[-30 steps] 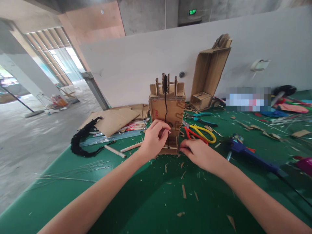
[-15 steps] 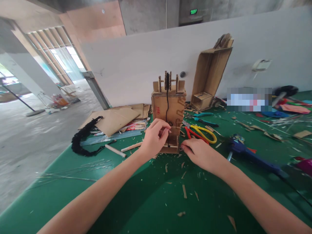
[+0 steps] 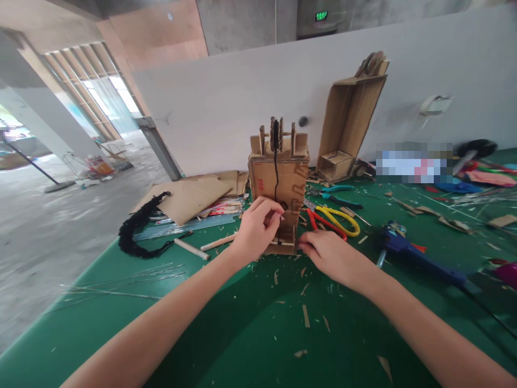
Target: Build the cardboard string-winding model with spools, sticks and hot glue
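A tall cardboard model [image 3: 264, 175] stands upright on the green table, with slotted cardboard pieces and a wheel [image 3: 275, 134] on top. A black cord [image 3: 277, 175] runs from the wheel down its front and makes a small loop near my fingers. My left hand [image 3: 260, 225] is pinched closed in front of the model, beside the cord; what its fingertips hold is too small to make out. At the model's lower right edge is my right hand [image 3: 329, 252], thumb and fingers pressed together. Anything between those fingertips is hidden.
Right of the model lie yellow-and-red-handled scissors [image 3: 337, 221], teal-handled pliers [image 3: 341, 202] and a blue glue gun [image 3: 420, 261]. A second cardboard model [image 3: 351, 124] leans by the white wall. To the left are cardboard sheets [image 3: 188, 196], a black yarn bundle [image 3: 135, 231] and a short rod [image 3: 191, 249].
The model's top has tipped very slightly to the left, and its cord with it. Both hands keep almost the same place and pinch.
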{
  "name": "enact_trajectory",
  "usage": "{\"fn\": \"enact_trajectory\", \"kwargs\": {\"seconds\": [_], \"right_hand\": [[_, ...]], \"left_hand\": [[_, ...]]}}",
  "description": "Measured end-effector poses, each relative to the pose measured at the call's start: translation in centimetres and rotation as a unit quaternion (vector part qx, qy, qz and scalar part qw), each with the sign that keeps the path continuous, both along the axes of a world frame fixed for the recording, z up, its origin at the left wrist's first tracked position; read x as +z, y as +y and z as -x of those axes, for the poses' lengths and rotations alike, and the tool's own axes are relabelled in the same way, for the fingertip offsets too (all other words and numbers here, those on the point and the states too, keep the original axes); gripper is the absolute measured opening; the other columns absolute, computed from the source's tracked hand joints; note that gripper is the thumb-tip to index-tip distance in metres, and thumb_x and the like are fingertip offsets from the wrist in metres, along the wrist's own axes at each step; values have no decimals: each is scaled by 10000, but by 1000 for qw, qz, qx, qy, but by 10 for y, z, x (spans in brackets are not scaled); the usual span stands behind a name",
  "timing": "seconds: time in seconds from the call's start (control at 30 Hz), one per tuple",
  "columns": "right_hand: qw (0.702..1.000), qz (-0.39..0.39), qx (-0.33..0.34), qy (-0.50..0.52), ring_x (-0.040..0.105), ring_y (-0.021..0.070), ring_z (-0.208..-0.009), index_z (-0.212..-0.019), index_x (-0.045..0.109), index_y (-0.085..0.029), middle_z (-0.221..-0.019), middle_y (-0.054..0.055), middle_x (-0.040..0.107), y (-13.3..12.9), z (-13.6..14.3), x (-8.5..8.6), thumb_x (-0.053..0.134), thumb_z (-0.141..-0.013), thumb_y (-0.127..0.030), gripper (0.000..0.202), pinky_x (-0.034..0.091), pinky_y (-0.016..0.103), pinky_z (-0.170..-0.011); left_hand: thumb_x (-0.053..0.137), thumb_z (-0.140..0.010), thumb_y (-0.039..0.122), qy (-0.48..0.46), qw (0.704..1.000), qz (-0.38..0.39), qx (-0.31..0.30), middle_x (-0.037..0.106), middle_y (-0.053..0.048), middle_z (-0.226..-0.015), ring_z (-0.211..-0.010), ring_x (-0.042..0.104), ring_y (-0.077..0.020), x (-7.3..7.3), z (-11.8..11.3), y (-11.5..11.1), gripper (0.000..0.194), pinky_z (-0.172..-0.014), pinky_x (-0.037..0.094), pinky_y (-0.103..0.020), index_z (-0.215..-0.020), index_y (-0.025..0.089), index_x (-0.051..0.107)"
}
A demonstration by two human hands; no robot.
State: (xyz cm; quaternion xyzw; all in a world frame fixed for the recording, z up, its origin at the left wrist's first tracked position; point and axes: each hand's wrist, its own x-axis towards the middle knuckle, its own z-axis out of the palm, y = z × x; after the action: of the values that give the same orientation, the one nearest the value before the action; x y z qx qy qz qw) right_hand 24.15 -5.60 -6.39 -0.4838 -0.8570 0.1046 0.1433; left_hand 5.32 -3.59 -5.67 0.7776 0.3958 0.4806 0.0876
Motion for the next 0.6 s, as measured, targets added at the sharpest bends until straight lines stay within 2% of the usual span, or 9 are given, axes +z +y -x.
{"fn": "enact_trajectory", "kwargs": {"seconds": [0.3,0.6], "right_hand": [[999,-16,23,19,613,184,-735,-805,661,-169,-758,58,671,-2,0,2,464,-874,-157,209,438,298,-676],[999,-1,24,27,605,180,-766,-806,637,-169,-798,49,667,-4,1,3,485,-861,-140,164,443,300,-705]], "left_hand": [[487,-829,62,18,999,-36,-19,573,-34,-876,-785,583,-126,2,-2,-2,155,-632,493,-221,-854,184,578],[489,-815,38,34,998,-42,-18,571,-32,-877,-786,568,-120,3,-3,-4,169,-652,482,-212,-855,178,575]]}}
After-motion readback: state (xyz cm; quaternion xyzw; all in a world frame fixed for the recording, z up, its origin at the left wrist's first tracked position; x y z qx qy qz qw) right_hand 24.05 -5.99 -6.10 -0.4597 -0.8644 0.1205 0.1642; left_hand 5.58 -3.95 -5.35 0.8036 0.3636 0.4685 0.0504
